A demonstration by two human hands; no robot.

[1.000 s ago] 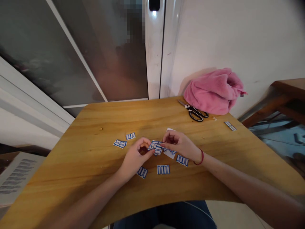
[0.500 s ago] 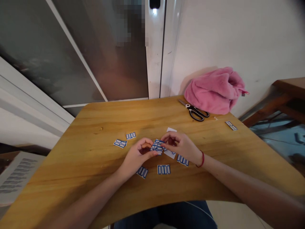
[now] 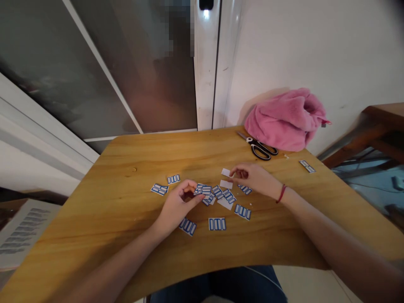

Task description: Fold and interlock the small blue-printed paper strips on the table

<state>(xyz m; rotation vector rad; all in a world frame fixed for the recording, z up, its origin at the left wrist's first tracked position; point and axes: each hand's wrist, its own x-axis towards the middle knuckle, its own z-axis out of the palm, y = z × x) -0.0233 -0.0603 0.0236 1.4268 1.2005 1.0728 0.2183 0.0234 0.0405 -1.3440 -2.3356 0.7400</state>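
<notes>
My left hand point(image 3: 180, 203) holds a small stack of blue-bordered label pieces point(image 3: 202, 190) between thumb and fingers, over the middle of the table. Further right, my right hand point(image 3: 251, 177) pinches the edge of a white blank-faced label piece point(image 3: 226, 172) with thumb and forefinger. Another blank-faced piece point(image 3: 226, 184) lies just below it. Blue-bordered label pieces point(image 3: 229, 196) overlap between the two hands. Closer to me lie a three-frame label piece point(image 3: 217, 224) and another point(image 3: 188, 226), partly under my left wrist. One more label piece point(image 3: 243, 211) rests below my right hand.
At the back right, black-handled scissors point(image 3: 260, 149) lie beside a pink plush cloth point(image 3: 285, 120) against the wall. Label pieces point(image 3: 159, 189) lie left of my hands, and one point(image 3: 307, 166) sits near the right edge. A printed carton point(image 3: 23, 233) stands left of the wooden table point(image 3: 126, 261).
My right hand has moved right and away from the stack to the white piece at the back. The stack stays in my left hand, and more loose label pieces are uncovered.
</notes>
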